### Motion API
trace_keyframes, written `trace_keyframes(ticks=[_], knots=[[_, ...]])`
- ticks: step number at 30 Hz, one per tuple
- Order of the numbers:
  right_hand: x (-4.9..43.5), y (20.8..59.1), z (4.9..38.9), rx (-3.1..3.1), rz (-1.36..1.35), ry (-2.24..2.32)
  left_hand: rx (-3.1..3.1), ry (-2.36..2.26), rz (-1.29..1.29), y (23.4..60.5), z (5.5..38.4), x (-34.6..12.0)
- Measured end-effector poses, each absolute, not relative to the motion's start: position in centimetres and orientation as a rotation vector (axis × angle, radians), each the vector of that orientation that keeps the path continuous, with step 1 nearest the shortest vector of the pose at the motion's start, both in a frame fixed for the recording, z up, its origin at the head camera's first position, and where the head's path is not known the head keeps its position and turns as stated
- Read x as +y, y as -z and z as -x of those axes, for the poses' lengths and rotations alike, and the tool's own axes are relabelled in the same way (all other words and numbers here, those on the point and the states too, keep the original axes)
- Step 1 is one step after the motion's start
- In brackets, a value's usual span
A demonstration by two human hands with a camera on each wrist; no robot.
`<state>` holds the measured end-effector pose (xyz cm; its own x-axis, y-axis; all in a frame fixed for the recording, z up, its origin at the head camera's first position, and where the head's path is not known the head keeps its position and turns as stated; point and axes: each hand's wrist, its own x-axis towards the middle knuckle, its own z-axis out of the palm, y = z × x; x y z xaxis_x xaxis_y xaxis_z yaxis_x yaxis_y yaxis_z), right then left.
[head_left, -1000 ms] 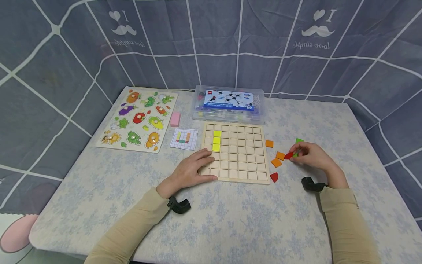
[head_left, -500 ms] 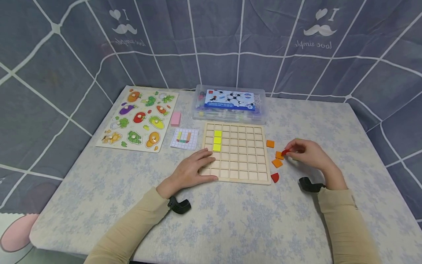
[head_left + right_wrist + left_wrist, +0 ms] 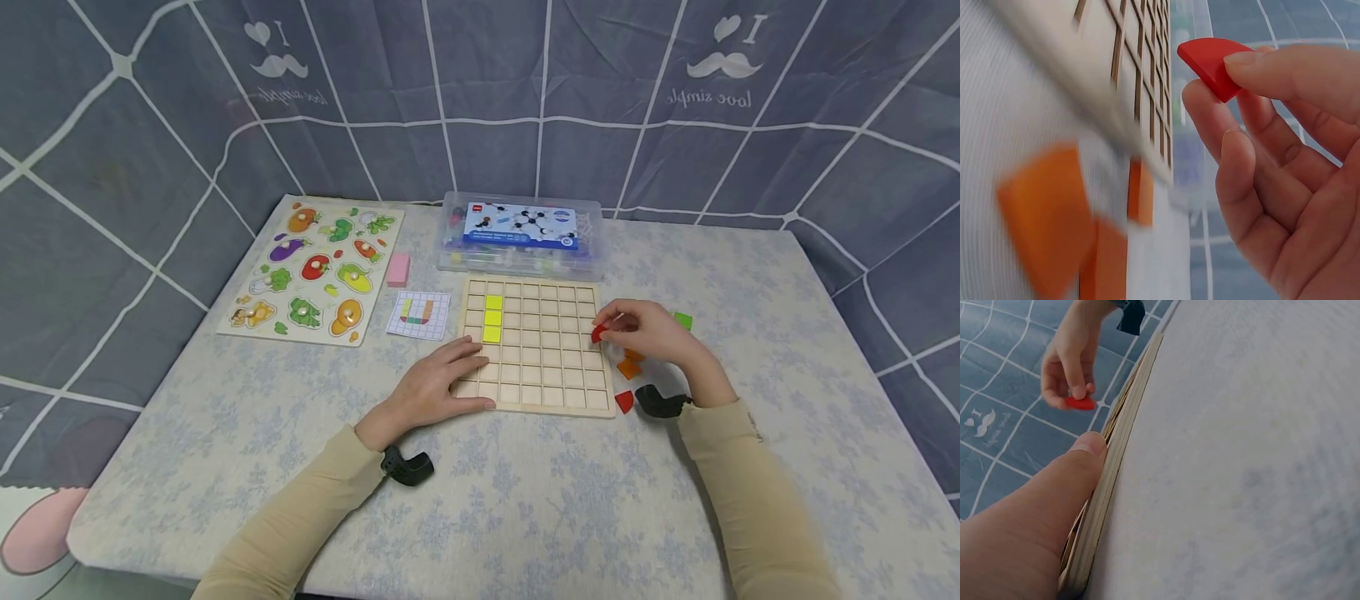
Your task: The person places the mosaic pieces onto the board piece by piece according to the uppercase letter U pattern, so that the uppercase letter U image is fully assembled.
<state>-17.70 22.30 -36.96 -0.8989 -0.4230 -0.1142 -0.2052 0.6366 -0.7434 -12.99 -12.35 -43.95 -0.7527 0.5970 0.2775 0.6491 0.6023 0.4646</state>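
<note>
My right hand (image 3: pixel 648 332) pinches a red quarter-circle piece (image 3: pixel 1210 59) between thumb and fingers, above the right edge of the wooden grid board (image 3: pixel 531 360). My left hand (image 3: pixel 429 385) rests on the board's lower left edge, fingers extended; the left wrist view shows its thumb (image 3: pixel 1054 494) against the rim. Three yellow squares (image 3: pixel 492 318) fill cells in one column near the board's left side. Right of the board lie orange squares (image 3: pixel 628 369), partly hidden by my right hand in the head view, and a second red quarter-circle piece (image 3: pixel 625 402).
A green piece (image 3: pixel 683 320) lies beyond my right hand. A pattern card (image 3: pixel 418 316) and a pink block (image 3: pixel 398 269) are left of the board. Behind it stands a clear molecular model kit box (image 3: pixel 521 227). A vegetable puzzle board (image 3: pixel 311 271) lies at the far left.
My right hand has carried the red quarter-circle piece leftward from beside the green pieces, over the orange squares, to the board's right edge. My left hand has stayed in place.
</note>
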Motion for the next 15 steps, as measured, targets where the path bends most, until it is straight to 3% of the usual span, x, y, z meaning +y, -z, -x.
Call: trace_keyframes(ticks=[15], knots=[[14.8, 37.6, 19.5, 2.433, 0.752, 1.203, -2.752, 0.821, 1.05, 44.0, 13.1, -12.3]])
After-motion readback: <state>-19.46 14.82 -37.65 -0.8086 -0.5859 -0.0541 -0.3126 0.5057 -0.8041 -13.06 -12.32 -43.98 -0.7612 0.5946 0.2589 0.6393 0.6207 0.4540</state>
